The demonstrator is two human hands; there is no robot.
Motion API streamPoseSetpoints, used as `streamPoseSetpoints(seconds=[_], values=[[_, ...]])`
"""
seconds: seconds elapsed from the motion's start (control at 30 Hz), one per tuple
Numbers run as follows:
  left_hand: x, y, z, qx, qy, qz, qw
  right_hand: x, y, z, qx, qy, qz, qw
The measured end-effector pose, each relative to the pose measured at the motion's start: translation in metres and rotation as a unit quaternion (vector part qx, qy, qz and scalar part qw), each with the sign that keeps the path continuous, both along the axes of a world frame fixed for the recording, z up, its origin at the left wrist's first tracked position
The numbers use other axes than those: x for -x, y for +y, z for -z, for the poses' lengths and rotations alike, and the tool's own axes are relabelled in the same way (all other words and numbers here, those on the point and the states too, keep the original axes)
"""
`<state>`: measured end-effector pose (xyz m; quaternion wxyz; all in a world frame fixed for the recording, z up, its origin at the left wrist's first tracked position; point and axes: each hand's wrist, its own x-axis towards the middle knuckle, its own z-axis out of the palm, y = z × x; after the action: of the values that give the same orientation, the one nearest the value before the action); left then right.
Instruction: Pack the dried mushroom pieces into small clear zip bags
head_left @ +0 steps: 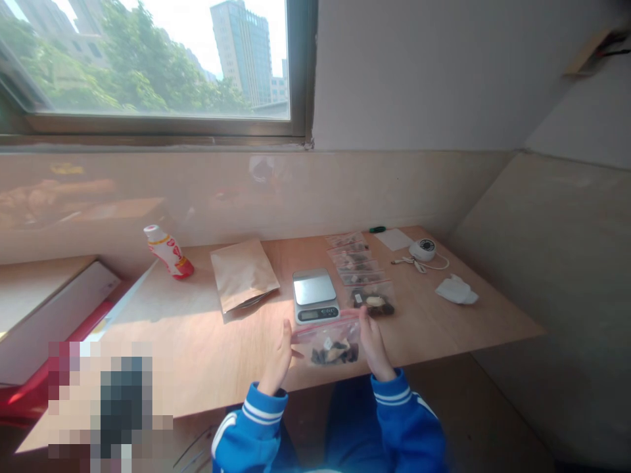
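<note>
The left hand (279, 358) and the right hand (373, 341) are half curled, and they hold between them, by its two sides, a clear zip bag (335, 353) with dark and pale pieces; this bag is near the front edge of the wooden table (444, 328), just before the scale (314, 289). Right of the scale lie similar bags (359, 264) in a row; left lies a brown pouch (245, 276); farther left stands a bottle (170, 253).

Wooden table (197, 368): bottle (171, 254), brown pouch (244, 276), scale (314, 289), zip bags (373, 300), crumpled tissue (457, 290).
</note>
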<state>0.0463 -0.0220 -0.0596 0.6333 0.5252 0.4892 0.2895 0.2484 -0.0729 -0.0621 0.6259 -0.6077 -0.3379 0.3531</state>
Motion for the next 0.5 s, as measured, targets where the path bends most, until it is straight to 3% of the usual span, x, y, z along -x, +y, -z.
streamPoseSetpoints(seconds=[0.13,0.2,0.3,0.4,0.43,0.5], values=[[0.007,0.001,0.01,0.004,-0.025,-0.001,1.0,-0.061,0.004,0.012,0.051,-0.001,0.081,0.995],[0.014,0.0,0.015,0.007,-0.022,-0.019,1.0,-0.092,0.011,0.021,0.065,-0.068,0.168,0.981],[0.022,-0.003,0.022,0.017,-0.023,-0.075,0.997,-0.122,0.021,0.037,0.097,-0.246,0.276,0.924],[0.03,-0.007,0.031,0.058,-0.052,-0.136,0.988,-0.124,0.024,0.049,0.056,-0.417,0.328,0.846],[0.033,-0.007,0.036,0.054,-0.059,-0.144,0.986,-0.121,0.024,0.052,0.029,-0.459,0.346,0.818],[0.041,-0.004,0.048,-0.02,-0.034,-0.144,0.989,-0.112,0.022,0.057,-0.013,-0.51,0.372,0.775]])
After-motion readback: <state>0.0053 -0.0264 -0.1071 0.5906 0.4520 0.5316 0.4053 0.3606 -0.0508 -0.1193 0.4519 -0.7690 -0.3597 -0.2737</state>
